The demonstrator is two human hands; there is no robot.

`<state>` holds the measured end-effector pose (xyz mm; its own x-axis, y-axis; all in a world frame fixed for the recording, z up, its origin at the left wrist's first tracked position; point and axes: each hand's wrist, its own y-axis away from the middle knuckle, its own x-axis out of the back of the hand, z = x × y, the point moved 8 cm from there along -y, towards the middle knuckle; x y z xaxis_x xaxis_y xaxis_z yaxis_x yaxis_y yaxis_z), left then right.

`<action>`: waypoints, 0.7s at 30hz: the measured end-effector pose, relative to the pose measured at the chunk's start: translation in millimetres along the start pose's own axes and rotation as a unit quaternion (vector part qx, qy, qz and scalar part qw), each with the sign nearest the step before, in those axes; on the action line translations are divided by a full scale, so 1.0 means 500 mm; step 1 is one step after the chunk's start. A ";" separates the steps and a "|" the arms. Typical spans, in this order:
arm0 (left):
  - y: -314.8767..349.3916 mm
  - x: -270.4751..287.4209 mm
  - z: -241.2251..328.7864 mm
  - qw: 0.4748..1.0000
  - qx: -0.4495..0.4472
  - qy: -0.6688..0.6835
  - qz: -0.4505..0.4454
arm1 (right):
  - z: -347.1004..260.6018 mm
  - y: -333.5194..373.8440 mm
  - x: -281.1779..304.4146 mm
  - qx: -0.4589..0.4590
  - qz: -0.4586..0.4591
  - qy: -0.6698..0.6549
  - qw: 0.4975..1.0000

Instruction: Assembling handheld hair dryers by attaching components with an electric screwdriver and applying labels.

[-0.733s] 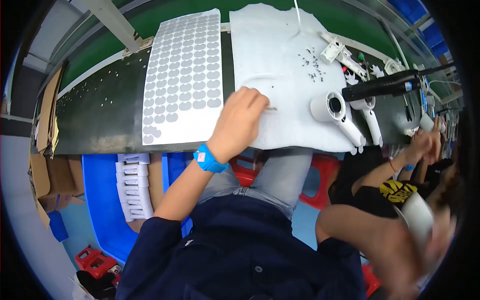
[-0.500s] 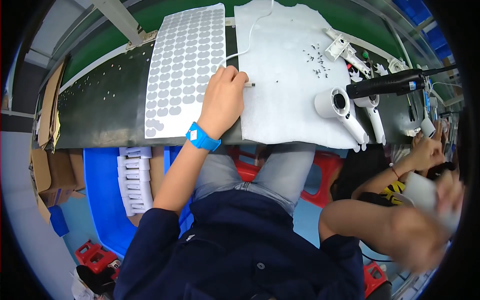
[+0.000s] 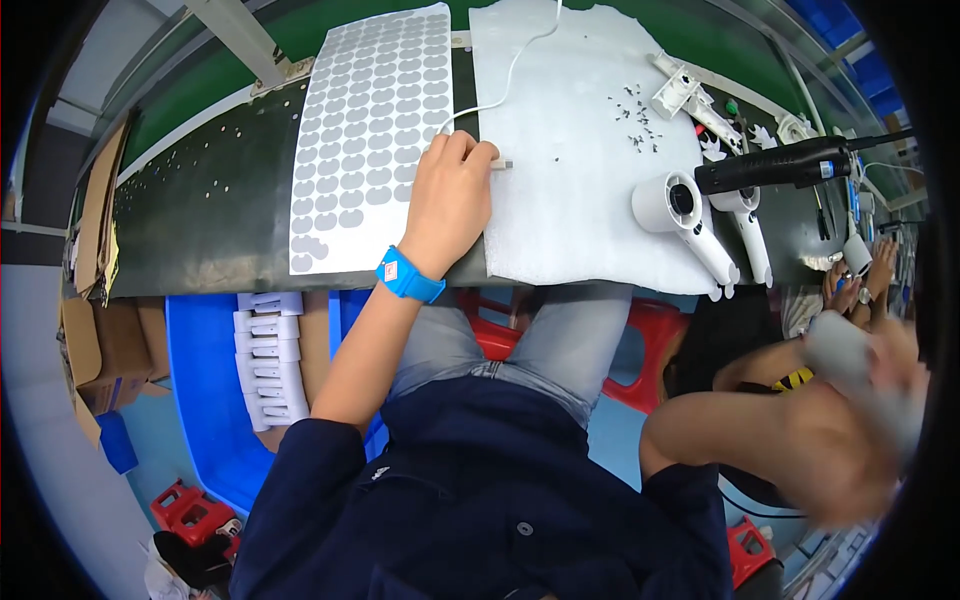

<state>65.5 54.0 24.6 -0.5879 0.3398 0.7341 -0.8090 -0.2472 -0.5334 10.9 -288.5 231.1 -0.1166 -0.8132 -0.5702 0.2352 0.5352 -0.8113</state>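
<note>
My left hand point(image 3: 450, 195), closed in a pinch, holds a white cable point(image 3: 508, 75) by its end over the seam between a sheet of grey stickers point(image 3: 325, 232) and a white foam mat point(image 3: 560, 225). The cable's plug point(image 3: 503, 165) pokes out past my fingertips over the mat. Far to the right, my right hand point(image 3: 897, 362) is smeared by motion. A blurred whitish-grey object point(image 3: 842, 345) appears gripped in it; its kind cannot be made out. Two white handheld fans point(image 3: 658, 203) lie at the mat's right side, apart from both hands.
A black electric screwdriver point(image 3: 775, 168) hangs above the fans. Small dark screws point(image 3: 638, 125) and white plastic parts point(image 3: 680, 92) lie on the mat's far right. A blue bin point(image 3: 205, 400) with white parts stands below left. Another person's hands point(image 3: 865, 285) work at the right.
My right hand and the whitish-grey object have moved slightly up, still blurred. My left hand keeps its pinch on the cable, nearly still. The other person's hands have shifted.
</note>
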 end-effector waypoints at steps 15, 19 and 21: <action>-0.018 0.025 0.115 0.792 0.097 0.596 -0.093 | -0.001 0.569 -0.125 -0.850 -0.200 -0.307 0.379; -0.018 0.012 0.109 0.774 0.106 0.616 -0.102 | -0.010 0.602 -0.113 -0.866 -0.153 -0.346 0.326; -0.015 0.008 0.107 0.733 0.139 0.657 -0.106 | -0.012 0.626 -0.096 -0.873 -0.127 -0.358 0.307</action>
<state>69.1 8.6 53.8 -0.0886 0.9335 -0.3474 -0.9582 -0.1750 -0.2261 84.4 -80.7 3.9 0.4714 -0.3879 -0.7921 -0.6423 -0.7664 -0.0069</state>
